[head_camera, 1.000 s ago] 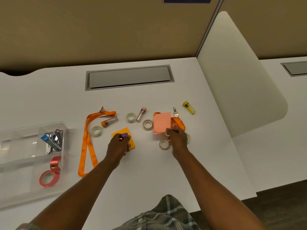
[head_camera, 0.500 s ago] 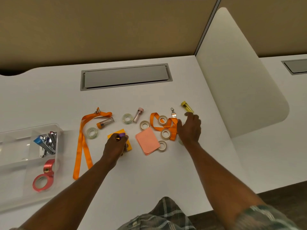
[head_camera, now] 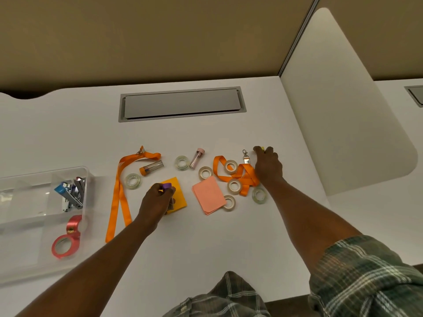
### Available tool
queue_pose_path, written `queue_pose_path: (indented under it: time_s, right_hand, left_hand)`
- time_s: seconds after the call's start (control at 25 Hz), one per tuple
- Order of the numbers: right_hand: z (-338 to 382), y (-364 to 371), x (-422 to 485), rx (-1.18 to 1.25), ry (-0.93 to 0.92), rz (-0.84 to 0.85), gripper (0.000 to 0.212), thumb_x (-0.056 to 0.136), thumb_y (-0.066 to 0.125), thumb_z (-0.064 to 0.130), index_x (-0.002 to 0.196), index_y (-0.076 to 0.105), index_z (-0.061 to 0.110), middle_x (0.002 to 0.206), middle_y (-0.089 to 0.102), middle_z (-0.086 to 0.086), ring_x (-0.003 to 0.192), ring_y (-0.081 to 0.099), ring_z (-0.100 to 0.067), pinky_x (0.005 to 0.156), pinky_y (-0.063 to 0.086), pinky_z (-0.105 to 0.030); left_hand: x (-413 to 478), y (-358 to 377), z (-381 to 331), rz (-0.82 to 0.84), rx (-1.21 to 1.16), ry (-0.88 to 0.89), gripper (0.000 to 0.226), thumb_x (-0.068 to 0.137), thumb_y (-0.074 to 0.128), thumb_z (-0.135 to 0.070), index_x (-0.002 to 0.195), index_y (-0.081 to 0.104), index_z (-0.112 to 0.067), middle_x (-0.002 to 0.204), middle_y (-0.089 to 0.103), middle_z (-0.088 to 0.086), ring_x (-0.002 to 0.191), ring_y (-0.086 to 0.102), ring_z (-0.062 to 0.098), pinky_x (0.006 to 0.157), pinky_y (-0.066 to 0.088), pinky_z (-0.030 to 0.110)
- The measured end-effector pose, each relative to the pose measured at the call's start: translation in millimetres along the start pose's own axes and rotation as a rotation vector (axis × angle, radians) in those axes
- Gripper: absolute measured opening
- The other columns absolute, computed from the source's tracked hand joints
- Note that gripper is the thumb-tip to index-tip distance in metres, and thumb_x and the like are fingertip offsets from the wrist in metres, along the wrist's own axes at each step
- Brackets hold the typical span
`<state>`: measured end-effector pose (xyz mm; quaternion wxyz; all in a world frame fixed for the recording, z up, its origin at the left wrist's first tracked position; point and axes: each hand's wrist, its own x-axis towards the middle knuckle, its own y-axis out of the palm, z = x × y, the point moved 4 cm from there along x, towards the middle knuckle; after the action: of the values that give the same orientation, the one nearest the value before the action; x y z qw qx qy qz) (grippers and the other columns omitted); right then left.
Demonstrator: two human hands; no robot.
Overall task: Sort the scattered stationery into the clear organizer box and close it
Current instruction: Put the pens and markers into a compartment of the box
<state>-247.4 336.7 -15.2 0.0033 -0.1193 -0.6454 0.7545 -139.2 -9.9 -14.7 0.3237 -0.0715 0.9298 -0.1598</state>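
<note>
The clear organizer box stands open at the left, holding staplers and a red ribbon roll. My left hand is closed around a purple-capped tube above the orange sticky pad. My right hand is curled over the yellow tube, which is almost fully hidden. Between my hands lie a pink sticky pad, an orange lanyard and several tape rolls. Farther left are another orange lanyard, an orange-capped tube and a pink-capped tube.
A grey cable hatch is set into the white desk behind the items. A white divider panel rises on the right. The desk's front edge runs just above my checked clothing at the bottom.
My right hand let go of the pink sticky pad, which now lies flat on the desk, and moved right and away onto the yellow tube. My left hand stayed put with the purple-capped tube.
</note>
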Motion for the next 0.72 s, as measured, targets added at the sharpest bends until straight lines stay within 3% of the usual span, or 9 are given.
queue_pose_path:
  time_s: [0.12,0.28,0.48,0.6,0.72]
  right_hand:
    - [6,-6,-9,0.256,0.098,-0.038,0.05,0.092,0.048,0.006,0.139,0.042,0.021,0.121,0.049,-0.019,0.106,0.056,-0.038,0.084,0.048,-0.041]
    - [40,-19,-37,0.751,0.19,-0.069,0.061,0.084,0.063,0.009,0.138,0.042,0.027,0.11,0.06,-0.007,0.093,0.061,-0.025,0.083,0.049,-0.037]
    - [133,-1,-98,1.458,0.401,0.273,0.024,0.09,0.057,0.015,0.112,0.058,0.027,0.09,0.066,-0.007,0.066,0.062,-0.018,0.062,0.054,-0.033]
    - [199,14,-133,1.575,0.377,0.46,0.022,0.097,0.053,0.019,0.118,0.057,0.02,0.091,0.069,-0.009,0.071,0.067,-0.022,0.063,0.058,-0.034]
    - [269,28,-166,1.596,0.423,0.605,0.022,0.094,0.053,0.019,0.113,0.062,0.014,0.09,0.071,-0.011,0.071,0.068,-0.024,0.063,0.059,-0.034]
  left_hand:
    - [-2,-7,1,0.011,-0.027,0.01,0.02,0.096,0.059,-0.038,0.107,0.058,-0.021,0.083,0.072,0.011,0.08,0.071,0.025,0.062,0.051,0.034]
    - [-8,-21,0,0.031,-0.106,-0.001,0.017,0.097,0.057,-0.036,0.109,0.057,-0.023,0.086,0.072,0.012,0.074,0.069,0.022,0.064,0.053,0.035]
    - [-23,-54,0,0.051,-0.314,-0.03,0.017,0.1,0.049,-0.026,0.111,0.055,-0.015,0.077,0.066,0.013,0.06,0.064,0.025,0.057,0.051,0.033]
    - [-34,-85,4,0.074,-0.446,-0.072,0.021,0.094,0.049,-0.027,0.096,0.06,-0.01,0.07,0.064,0.01,0.053,0.059,0.023,0.051,0.046,0.028]
    - [-39,-126,16,0.06,-0.534,-0.104,0.02,0.09,0.051,-0.029,0.086,0.061,-0.013,0.065,0.062,0.007,0.054,0.057,0.021,0.053,0.043,0.029]
